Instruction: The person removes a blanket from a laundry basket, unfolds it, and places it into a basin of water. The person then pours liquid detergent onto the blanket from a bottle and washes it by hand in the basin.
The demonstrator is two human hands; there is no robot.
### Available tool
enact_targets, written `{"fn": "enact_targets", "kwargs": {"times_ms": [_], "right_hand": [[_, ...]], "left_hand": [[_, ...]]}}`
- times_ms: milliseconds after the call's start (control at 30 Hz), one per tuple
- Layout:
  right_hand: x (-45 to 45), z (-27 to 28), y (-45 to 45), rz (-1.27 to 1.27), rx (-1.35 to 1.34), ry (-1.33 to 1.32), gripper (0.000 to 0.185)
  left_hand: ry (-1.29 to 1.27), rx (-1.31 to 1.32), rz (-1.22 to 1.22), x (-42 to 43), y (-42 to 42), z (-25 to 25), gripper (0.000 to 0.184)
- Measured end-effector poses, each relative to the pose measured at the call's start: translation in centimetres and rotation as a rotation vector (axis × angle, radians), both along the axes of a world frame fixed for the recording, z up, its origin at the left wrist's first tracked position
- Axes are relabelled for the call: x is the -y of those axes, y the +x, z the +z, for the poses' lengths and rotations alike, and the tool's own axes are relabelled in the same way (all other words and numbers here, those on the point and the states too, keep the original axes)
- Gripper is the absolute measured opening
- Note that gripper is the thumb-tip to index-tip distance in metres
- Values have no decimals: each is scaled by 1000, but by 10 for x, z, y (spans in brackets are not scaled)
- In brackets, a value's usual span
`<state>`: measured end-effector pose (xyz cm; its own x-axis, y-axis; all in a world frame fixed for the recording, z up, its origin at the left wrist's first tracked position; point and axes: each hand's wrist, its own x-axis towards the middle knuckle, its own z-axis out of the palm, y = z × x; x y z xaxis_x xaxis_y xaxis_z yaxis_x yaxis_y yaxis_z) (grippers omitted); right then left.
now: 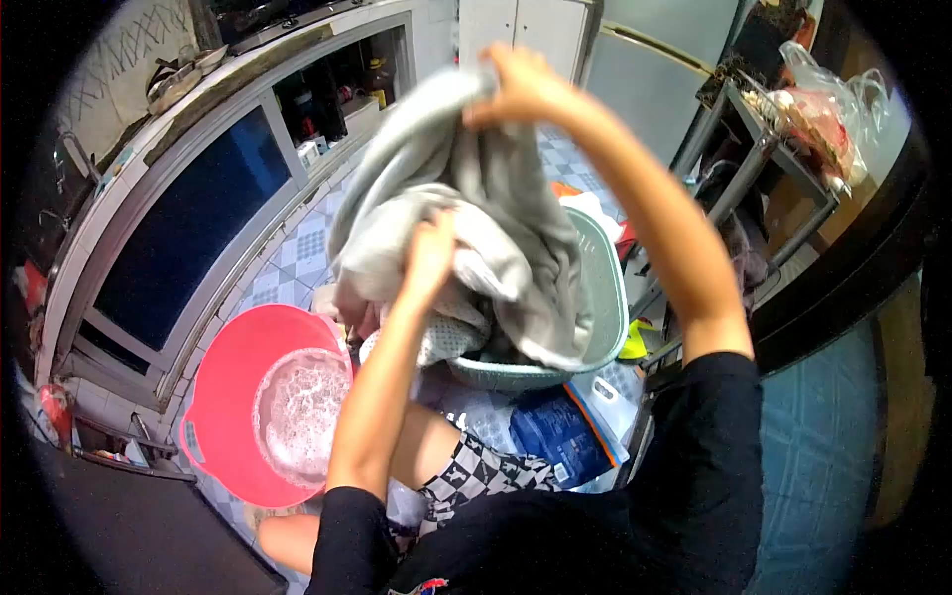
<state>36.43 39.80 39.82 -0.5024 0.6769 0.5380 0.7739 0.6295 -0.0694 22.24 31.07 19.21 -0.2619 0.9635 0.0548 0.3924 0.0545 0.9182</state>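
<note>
A thick grey garment [496, 228], its exact kind unclear among the folds, hangs bunched over a green laundry basket [607, 283]. High up, my right hand [521, 89] is closed on the top of the garment and lifts it. My left hand [432, 253], closed too, grips a paler fold lower down at the front. Both hands are slightly blurred. The lower folds droop into the basket and hide much of its inside. Dotted light cloth [441, 340] lies at the basket's near left edge.
A pink basin [223, 397] with foamy water stands left of the basket. On the tiled floor [283, 283] lies a blue packet [560, 436] near my legs. A metal rack [739, 188] with plastic bags [828, 119] rises at right; a low cabinet runs along the left.
</note>
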Motion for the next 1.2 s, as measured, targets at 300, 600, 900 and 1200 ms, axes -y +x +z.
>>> {"fn": "enact_targets", "kwargs": {"times_ms": [300, 600, 900, 1200], "right_hand": [[111, -242, 44, 3, 655, -656, 74], [64, -315, 27, -127, 413, -403, 20], [4, -88, 57, 317, -1184, -688, 20], [100, 25, -17, 460, -1022, -918, 20]], "left_hand": [[96, 965, 62, 17, -72, 23, 39], [122, 1198, 77, 52, -85, 30, 35], [54, 884, 287, 71, -92, 18, 46], [755, -505, 502, 110, 25, 38, 83]]}}
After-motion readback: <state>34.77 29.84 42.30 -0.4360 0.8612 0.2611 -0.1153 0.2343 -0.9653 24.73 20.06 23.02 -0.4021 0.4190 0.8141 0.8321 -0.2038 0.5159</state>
